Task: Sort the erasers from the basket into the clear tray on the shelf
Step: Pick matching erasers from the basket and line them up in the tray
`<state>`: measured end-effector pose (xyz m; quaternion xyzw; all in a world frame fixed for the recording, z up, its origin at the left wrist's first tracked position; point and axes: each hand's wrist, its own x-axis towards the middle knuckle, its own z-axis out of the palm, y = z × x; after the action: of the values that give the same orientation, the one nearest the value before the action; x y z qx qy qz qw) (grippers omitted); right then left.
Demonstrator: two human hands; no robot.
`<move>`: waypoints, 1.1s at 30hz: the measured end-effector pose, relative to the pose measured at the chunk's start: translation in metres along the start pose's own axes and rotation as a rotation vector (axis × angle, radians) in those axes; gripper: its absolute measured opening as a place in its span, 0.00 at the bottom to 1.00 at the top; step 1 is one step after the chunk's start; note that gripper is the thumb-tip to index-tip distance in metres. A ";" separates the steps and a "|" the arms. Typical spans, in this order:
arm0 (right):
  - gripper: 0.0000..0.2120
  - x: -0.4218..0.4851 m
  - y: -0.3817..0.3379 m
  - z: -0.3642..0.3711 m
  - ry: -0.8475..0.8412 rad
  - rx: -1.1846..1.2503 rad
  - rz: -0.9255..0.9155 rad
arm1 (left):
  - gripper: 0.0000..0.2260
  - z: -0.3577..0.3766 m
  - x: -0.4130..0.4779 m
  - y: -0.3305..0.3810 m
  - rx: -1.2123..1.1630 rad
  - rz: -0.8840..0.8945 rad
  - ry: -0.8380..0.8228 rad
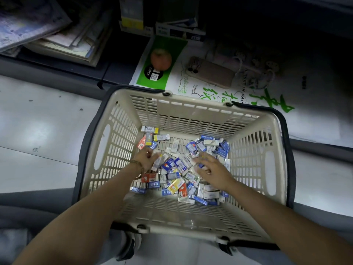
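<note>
Two hands reach into a beige slotted plastic basket [191, 115] at centre frame.
Left of centre, the left hand [146, 158] curls its fingers round a white eraser [157, 163]; the right hand [213, 169] lies spread, blurred, on the heap of small blue, white and yellow wrapped erasers [175, 180] covering the basket floor. Beyond, upper middle, a red apple [161, 59] and a pink phone [211, 73] rest on a green-printed white paper pack [191, 88].

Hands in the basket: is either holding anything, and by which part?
The left hand seems to pinch a white eraser by its upper end; blurred. The right hand rests spread on the eraser pile, holding nothing.
</note>
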<state>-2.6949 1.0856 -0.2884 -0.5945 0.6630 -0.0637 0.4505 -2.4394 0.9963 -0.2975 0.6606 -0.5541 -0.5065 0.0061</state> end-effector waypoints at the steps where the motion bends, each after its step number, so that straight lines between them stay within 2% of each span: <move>1: 0.23 0.002 -0.001 -0.003 0.067 0.109 0.081 | 0.11 -0.001 -0.001 0.003 -0.074 -0.026 0.003; 2: 0.25 0.005 -0.002 -0.005 0.086 0.167 0.167 | 0.11 -0.002 -0.002 0.006 -0.137 -0.042 0.011; 4: 0.28 0.004 -0.003 -0.002 -0.012 0.087 0.248 | 0.11 -0.003 -0.004 0.011 -0.222 -0.059 0.019; 6: 0.28 -0.002 -0.006 0.012 -0.141 -0.004 0.180 | 0.15 -0.004 -0.005 0.014 -0.258 -0.065 0.020; 8: 0.22 -0.006 -0.010 0.020 -0.197 0.085 0.082 | 0.13 -0.004 -0.007 0.018 -0.329 -0.074 0.012; 9: 0.20 -0.005 -0.013 0.020 -0.166 0.170 0.071 | 0.12 -0.004 -0.006 0.019 -0.384 -0.079 0.001; 11: 0.17 0.002 -0.017 0.012 0.018 0.334 0.136 | 0.11 -0.003 -0.006 0.022 -0.468 -0.083 -0.011; 13: 0.19 0.007 -0.015 0.004 0.135 0.344 0.206 | 0.10 -0.001 -0.005 0.023 -0.543 -0.099 -0.019; 15: 0.23 0.008 -0.011 0.004 0.058 0.181 0.232 | 0.16 -0.001 -0.005 0.025 -0.625 -0.137 -0.045; 17: 0.21 0.007 -0.007 0.011 0.044 0.073 0.218 | 0.28 -0.001 -0.004 0.027 -0.659 -0.188 -0.067; 18: 0.19 0.007 -0.008 0.013 0.070 0.066 0.217 | 0.31 0.000 -0.005 0.028 -0.665 -0.199 -0.083; 20: 0.18 0.010 -0.010 0.014 0.073 0.063 0.237 | 0.29 0.004 -0.006 0.031 -0.661 -0.198 -0.123; 22: 0.20 0.013 -0.013 0.012 0.023 0.036 0.275 | 0.20 0.005 -0.008 0.035 -0.708 -0.210 -0.169; 23: 0.22 0.013 -0.014 0.011 0.009 0.065 0.304 | 0.15 0.004 -0.009 0.037 -0.737 -0.222 -0.195; 24: 0.23 0.013 -0.015 0.009 0.010 0.132 0.328 | 0.15 0.003 -0.009 0.037 -0.744 -0.224 -0.214; 27: 0.24 0.006 -0.018 -0.006 0.093 0.382 0.305 | 0.32 -0.005 -0.011 0.041 -0.734 -0.205 -0.232; 30: 0.15 -0.001 -0.034 -0.036 0.258 0.503 0.228 | 0.33 -0.017 -0.019 0.059 -0.798 -0.146 -0.250; 33: 0.04 -0.008 -0.064 -0.071 0.366 0.656 0.173 | 0.25 -0.032 -0.033 0.087 -0.750 -0.060 -0.270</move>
<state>-2.6965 1.0422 -0.2030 -0.3392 0.7246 -0.3392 0.4948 -2.4762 0.9692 -0.2108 0.5561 -0.3071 -0.7558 0.1591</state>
